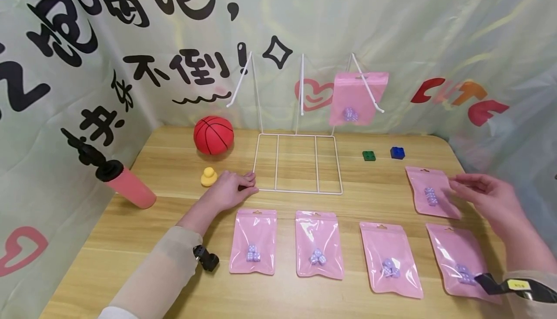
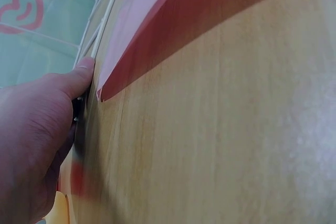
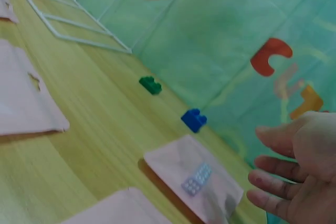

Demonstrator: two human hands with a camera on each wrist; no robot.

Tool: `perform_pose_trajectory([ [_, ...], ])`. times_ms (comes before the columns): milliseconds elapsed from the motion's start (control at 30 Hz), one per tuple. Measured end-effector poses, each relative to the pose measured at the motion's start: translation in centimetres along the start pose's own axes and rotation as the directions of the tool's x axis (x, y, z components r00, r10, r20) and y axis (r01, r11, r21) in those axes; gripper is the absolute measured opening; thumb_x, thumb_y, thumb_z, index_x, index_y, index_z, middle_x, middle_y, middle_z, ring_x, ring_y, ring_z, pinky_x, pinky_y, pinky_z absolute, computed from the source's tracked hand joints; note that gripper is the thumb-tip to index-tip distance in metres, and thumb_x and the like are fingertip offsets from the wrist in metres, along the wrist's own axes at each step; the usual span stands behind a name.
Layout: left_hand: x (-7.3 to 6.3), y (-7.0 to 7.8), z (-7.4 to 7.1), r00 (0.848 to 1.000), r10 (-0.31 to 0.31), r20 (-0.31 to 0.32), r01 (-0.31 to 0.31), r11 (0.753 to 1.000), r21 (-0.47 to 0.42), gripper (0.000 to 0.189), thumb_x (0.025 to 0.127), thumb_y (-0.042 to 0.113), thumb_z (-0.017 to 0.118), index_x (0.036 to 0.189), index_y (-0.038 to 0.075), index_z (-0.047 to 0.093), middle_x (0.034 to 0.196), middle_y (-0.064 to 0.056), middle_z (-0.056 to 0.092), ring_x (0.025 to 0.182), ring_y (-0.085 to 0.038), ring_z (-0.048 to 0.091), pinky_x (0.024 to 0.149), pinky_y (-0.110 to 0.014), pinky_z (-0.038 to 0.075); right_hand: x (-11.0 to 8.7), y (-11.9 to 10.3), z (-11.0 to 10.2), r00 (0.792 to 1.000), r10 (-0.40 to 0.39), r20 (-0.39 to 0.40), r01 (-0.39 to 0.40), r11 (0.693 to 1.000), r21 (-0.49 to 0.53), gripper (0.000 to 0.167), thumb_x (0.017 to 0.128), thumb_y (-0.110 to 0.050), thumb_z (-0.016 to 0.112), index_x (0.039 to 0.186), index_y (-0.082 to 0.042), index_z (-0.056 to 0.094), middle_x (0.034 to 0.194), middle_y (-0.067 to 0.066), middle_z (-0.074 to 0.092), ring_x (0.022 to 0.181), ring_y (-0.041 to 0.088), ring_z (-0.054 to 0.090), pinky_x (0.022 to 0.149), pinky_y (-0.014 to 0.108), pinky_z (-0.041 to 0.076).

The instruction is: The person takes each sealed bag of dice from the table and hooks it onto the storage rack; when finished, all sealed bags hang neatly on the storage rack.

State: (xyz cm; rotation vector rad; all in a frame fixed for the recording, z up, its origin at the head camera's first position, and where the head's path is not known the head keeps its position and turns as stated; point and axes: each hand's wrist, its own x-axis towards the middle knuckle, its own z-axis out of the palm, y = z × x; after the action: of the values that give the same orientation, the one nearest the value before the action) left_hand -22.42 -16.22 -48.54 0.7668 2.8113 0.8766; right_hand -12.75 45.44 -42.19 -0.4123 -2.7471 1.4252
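Note:
My left hand (image 1: 228, 191) pinches the front left corner of a white wire display rack (image 1: 300, 192); in the left wrist view its thumb (image 2: 83, 74) lies against the wire. My right hand (image 1: 489, 195) is beside the right edge of a pink zip bag (image 1: 419, 183) with small lilac dice showing through it. The right wrist view shows that hand's fingers (image 3: 278, 169) spread apart, nothing between them. Another pink bag (image 1: 359, 94) hangs on the rack's right hook. In a front row lie several more, including one bag (image 1: 452, 241) just below my right hand.
Left of the rack are a red basketball-patterned ball (image 1: 213, 135), a yellow rubber duck (image 1: 209, 177) and a pink hand pump (image 1: 130, 188) with a black top. A green block (image 1: 369, 155) and a blue block (image 1: 397, 152) lie to its right. A printed cloth (image 1: 196, 34) hangs behind.

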Motion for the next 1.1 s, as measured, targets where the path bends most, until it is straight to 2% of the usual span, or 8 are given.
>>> perform_pose_trajectory([
  [67,0.0,0.0,0.0,1.000,0.000,-0.001,0.000,1.000,0.000,0.037,0.097,0.030,0.081,0.125,0.007,0.076,0.136,-0.009,0.068,0.133,-0.020,0.060,0.113,-0.043,0.046,0.1,0.5,-0.2,0.999,0.037,-0.007,-0.038,0.994,-0.107,0.048,0.103,-0.041,0.071,0.132,-0.004,0.062,0.094,-0.031,0.059,0.087,-0.001,0.055,0.066,0.013,0.046],
  [133,0.0,0.0,0.0,1.000,-0.004,0.002,0.004,1.000,0.001,0.037,0.097,0.030,0.081,0.126,0.007,0.076,0.136,-0.009,0.068,0.133,-0.021,0.060,0.113,-0.043,0.046,0.4,1.1,-0.4,0.999,0.049,0.004,-0.047,0.982,-0.185,0.059,0.103,-0.045,0.070,0.137,0.002,0.059,0.097,-0.023,0.062,0.087,0.004,0.054,0.065,0.018,0.047],
  [300,0.0,0.1,-0.2,1.000,-0.022,0.009,0.022,1.000,0.008,0.037,0.097,0.031,0.081,0.126,0.008,0.076,0.137,-0.007,0.067,0.134,-0.020,0.059,0.114,-0.043,0.044,1.0,2.0,-0.3,0.997,0.066,0.049,-0.051,0.966,-0.254,0.066,0.103,-0.045,0.069,0.138,0.010,0.056,0.110,0.014,0.069,0.084,0.014,0.056,0.062,0.021,0.050],
  [400,0.0,0.3,-0.3,1.000,-0.025,0.012,0.025,1.000,0.005,0.037,0.097,0.031,0.081,0.126,0.008,0.077,0.138,-0.007,0.067,0.134,-0.020,0.059,0.115,-0.044,0.043,1.2,2.3,0.1,0.992,0.113,0.052,-0.095,0.959,-0.266,0.072,0.102,-0.048,0.070,0.139,0.012,0.054,0.115,0.024,0.065,0.089,0.025,0.055,0.060,0.025,0.050],
  [533,0.0,0.4,-0.2,1.000,-0.026,0.015,0.026,1.000,0.001,0.037,0.097,0.030,0.081,0.126,0.008,0.076,0.139,-0.008,0.066,0.135,-0.020,0.059,0.115,-0.044,0.043,1.4,2.5,0.6,0.984,0.177,0.024,-0.165,0.952,-0.257,0.080,0.099,-0.052,0.071,0.141,0.013,0.050,0.116,0.028,0.060,0.095,0.036,0.053,0.058,0.027,0.049],
  [667,-0.1,0.3,-0.1,1.000,-0.029,0.010,0.029,1.000,0.003,0.037,0.097,0.031,0.081,0.126,0.008,0.076,0.139,-0.007,0.066,0.135,-0.019,0.058,0.116,-0.044,0.042,1.8,2.6,1.0,0.976,0.218,-0.015,-0.216,0.949,-0.230,0.082,0.098,-0.049,0.074,0.142,0.014,0.047,0.119,0.032,0.057,0.101,0.042,0.052,0.057,0.023,0.049],
  [867,-0.1,0.3,0.1,1.000,-0.024,0.008,0.024,1.000,0.001,0.037,0.097,0.031,0.081,0.126,0.009,0.076,0.138,-0.008,0.066,0.134,-0.020,0.059,0.115,-0.043,0.043,2.1,2.6,1.2,0.962,0.272,-0.024,-0.272,0.944,-0.184,0.076,0.100,-0.040,0.074,0.146,0.014,0.044,0.109,0.023,0.059,0.092,0.033,0.054,0.058,0.028,0.051],
  [1100,-0.1,0.3,-0.1,1.000,-0.016,-0.003,0.016,1.000,-0.011,0.036,0.096,0.029,0.082,0.125,0.007,0.077,0.137,-0.009,0.067,0.133,-0.021,0.059,0.113,-0.042,0.045,2.2,2.4,1.0,0.966,0.256,0.026,-0.248,0.954,-0.169,0.075,0.103,-0.043,0.069,0.145,0.015,0.048,0.117,0.026,0.059,0.090,0.028,0.055,0.060,0.030,0.053],
])
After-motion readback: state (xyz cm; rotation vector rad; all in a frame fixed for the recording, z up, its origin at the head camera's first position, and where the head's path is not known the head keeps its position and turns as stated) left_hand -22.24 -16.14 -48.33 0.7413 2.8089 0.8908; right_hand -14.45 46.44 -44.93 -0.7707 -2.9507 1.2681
